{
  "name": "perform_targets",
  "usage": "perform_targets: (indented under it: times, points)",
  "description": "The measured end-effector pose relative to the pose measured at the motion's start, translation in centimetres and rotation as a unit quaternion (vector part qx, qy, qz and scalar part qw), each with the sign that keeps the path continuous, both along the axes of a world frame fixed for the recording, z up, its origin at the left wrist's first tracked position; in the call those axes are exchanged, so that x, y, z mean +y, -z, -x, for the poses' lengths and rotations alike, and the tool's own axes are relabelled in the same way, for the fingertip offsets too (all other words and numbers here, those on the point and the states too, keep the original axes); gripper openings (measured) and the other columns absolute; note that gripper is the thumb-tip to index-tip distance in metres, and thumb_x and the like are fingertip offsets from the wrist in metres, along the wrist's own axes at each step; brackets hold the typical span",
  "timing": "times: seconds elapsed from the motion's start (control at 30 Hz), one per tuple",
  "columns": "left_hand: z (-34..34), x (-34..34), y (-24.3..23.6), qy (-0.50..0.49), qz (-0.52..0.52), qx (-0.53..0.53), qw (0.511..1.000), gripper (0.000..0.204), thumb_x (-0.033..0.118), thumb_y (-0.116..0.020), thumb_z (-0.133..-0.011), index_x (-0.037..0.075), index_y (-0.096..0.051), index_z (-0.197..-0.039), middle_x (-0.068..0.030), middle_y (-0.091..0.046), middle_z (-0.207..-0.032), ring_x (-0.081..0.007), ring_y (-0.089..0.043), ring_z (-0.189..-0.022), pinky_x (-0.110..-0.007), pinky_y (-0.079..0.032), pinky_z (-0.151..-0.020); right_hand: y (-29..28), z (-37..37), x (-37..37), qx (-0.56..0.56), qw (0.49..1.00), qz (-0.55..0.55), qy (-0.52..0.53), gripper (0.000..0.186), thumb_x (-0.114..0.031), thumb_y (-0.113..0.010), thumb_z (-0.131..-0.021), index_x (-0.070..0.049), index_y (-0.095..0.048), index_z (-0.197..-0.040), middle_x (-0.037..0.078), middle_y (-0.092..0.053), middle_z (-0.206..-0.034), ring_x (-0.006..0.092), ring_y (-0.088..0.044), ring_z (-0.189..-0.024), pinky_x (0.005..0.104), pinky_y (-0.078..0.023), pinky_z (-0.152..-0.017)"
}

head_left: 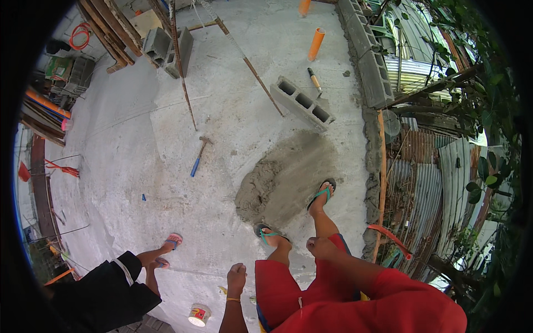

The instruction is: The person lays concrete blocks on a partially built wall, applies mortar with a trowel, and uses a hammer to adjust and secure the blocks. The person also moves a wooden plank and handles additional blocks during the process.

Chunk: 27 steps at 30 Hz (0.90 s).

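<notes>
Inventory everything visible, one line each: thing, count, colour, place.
Floor: one, grey, underfoot
Mortar: one patch, grey, centre
Loose block: one, grey, beyond mortar
Far blocks: two, grey, upper left
Block wall: one, grey, upper right
Trowel: one, tan handle, near loose block
Hammer: one, blue handle, left of mortar
Standing pipes: two, orange, top
Rods: two, rusty, top
Boards: several, brown, upper left
Tub: one, white, bottom
Metal sheets: several, grey, right
Foliage: uncounted, green, right
Co-worker: one, black clothing, lower left
Clutter: uncounted, mixed colours, left
Sandals: two, green straps, own feet
Left hand: one, yellow wristband, lower centre
Right hand: one, bare, by red shorts
</notes>
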<state>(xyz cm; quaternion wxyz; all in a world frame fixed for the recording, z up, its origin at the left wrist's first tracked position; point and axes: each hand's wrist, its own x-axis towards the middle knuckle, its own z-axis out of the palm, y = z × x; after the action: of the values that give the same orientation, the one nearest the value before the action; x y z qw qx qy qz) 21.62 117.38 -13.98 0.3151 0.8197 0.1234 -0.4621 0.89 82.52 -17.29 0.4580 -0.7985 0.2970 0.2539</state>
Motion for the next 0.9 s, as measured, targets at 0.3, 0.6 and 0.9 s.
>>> perform_targets:
  times: [0.3, 0.6, 0.9]
  points:
    - [-2.4, -29.0, -2.1, 0.186, 0.054, -0.102, 0.976, 0.035, 0.022, -0.065, -0.100, -0.004, -0.068, -0.123, -0.0167, -0.074, -0.102, -0.0214, -0.071, -0.092, -0.035, -0.056, -0.084, 0.6, 7.2, -21.7, 0.071, 0.920, -0.059, 0.382, 0.025, -0.027, -0.065, -0.097, -0.004, -0.074, -0.100, 0.016, -0.074, -0.087, 0.0302, -0.073, -0.081, 0.0420, -0.057, -0.076]
    - [-1.5, -56.5, -4.8, 0.279, 0.226, -0.052, 0.932, 0.030, 0.010, -0.065, -0.101, -0.003, -0.065, -0.129, -0.0150, -0.070, -0.121, -0.0198, -0.069, -0.105, -0.033, -0.056, -0.092, 0.6, 8.4, -33.0, 0.121, 0.789, -0.213, 0.563, 0.017, -0.018, -0.062, -0.099, -0.003, -0.069, -0.094, 0.004, -0.066, -0.076, 0.0130, -0.060, -0.063, 0.0316, -0.050, -0.058]
    - [-1.7, -70.4, 7.4, 0.505, 0.217, 0.022, 0.835, 0.032, 0.020, -0.068, -0.098, 0.004, -0.068, -0.125, -0.0206, -0.070, -0.119, -0.0351, -0.070, -0.106, -0.041, -0.055, -0.092, 11.6, -9.5, -51.4, -0.018, 0.759, -0.288, 0.584, 0.021, -0.026, -0.063, -0.102, -0.007, -0.069, -0.107, 0.001, -0.064, -0.077, 0.0106, -0.056, -0.058, 0.0289, -0.045, -0.053]
